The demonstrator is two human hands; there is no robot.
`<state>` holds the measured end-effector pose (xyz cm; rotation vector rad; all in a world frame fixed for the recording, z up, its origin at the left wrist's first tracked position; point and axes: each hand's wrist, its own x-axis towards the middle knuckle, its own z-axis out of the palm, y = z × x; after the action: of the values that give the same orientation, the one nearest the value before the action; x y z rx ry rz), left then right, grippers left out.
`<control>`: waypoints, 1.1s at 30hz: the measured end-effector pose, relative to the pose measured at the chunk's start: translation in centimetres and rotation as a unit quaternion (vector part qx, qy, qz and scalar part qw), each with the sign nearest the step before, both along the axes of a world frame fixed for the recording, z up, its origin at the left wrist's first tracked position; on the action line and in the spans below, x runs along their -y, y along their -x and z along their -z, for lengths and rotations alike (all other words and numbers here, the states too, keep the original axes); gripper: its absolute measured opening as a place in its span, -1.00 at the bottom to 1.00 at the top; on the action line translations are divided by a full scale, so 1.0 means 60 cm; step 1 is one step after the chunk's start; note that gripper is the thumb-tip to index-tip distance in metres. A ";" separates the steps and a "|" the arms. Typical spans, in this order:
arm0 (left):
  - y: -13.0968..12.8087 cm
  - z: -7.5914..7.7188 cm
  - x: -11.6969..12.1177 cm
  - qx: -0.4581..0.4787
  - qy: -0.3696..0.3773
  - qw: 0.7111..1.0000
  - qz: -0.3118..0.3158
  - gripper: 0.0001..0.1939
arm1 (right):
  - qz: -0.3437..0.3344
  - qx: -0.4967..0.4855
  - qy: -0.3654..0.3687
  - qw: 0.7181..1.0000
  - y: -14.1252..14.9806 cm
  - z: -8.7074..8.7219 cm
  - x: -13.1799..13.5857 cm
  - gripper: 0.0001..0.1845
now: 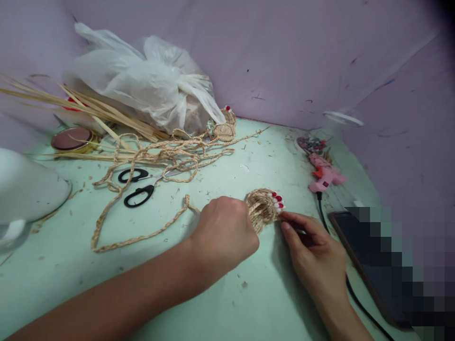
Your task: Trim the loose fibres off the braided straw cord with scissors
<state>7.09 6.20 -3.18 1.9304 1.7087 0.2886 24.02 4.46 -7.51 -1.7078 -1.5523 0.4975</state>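
A small coiled piece of braided straw (261, 208) is held just above the table between my two hands. Red and white beads (277, 201) run along its right rim. My left hand (227, 229) is closed on its left side, with the fingertips hidden behind the knuckles. At the right edge, just below the beads, my right hand (314, 251) pinches with thumb and forefinger. A length of straw braid (142, 242) runs out to the left from behind my left hand and curves across the table.
Black-handled scissors (142, 189) lie by a tangle of straw braid (170, 156). Behind are loose straw strips (117, 118), a white plastic bag (142, 80) and a beaded woven piece (225, 130). A white mug (28, 189) lies left; a pink glue gun (327, 175) and phone (366, 265) lie right.
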 end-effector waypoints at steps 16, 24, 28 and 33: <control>-0.004 0.010 0.000 -0.031 -0.029 0.999 0.012 -0.75 | -0.013 0.009 -0.016 1.000 0.002 -0.004 0.001 -0.82; -0.008 0.017 0.000 -0.042 -0.043 0.998 -0.012 -0.79 | -0.004 0.003 -0.025 1.000 0.001 0.000 0.003 -0.82; -0.005 0.019 -0.001 -0.034 -0.038 0.999 -0.009 -0.81 | 0.038 0.010 -0.148 0.988 0.015 -0.013 0.020 -0.84; -0.005 0.016 -0.003 -0.054 -0.046 0.997 0.015 -0.80 | -0.201 0.138 -0.153 0.958 0.033 -0.012 0.027 -0.50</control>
<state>7.36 6.35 -4.13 2.0710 1.7605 0.2612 22.03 2.83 -6.82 -1.2646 -2.0762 0.2033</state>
